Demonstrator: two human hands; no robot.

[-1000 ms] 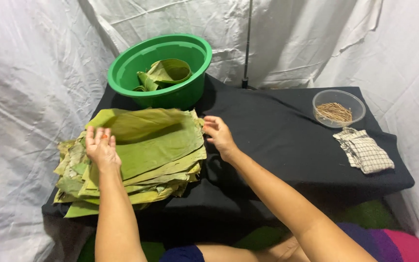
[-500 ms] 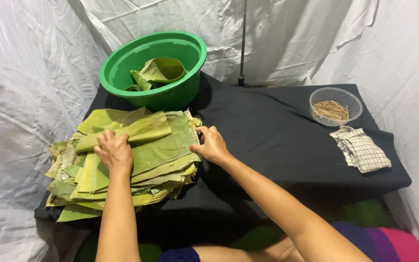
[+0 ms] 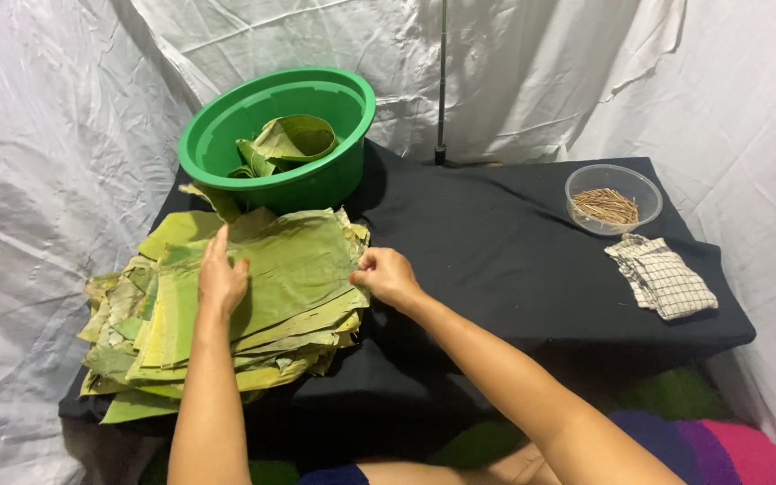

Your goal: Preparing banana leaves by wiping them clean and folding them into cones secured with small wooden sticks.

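Hands: left hand (image 3: 222, 278) is lying flat, fingers spread, on top of the leaf stack (image 3: 226, 305); right hand (image 3: 386, 275) is pinching the top leaf's right edge between curled fingers.
Stack: leaves are sitting on the table's (image 3: 496, 260) left part, their left ends reaching the table edge and hanging a little past it.
Hidden: both forearms are running off the bottom edge; left arm is covering part of the stack; how many leaves lie under the top one is hard to tell.
Room: bare black cloth is lying open between the stack and the right side.
Right side: checked cloth (image 3: 662, 278) is lying near the right edge, clear bowl (image 3: 612, 199) of thin sticks just behind it.
Far: green basin (image 3: 280, 135) is standing just behind the stack, holding rolled leaves, partly hidden by its wall.
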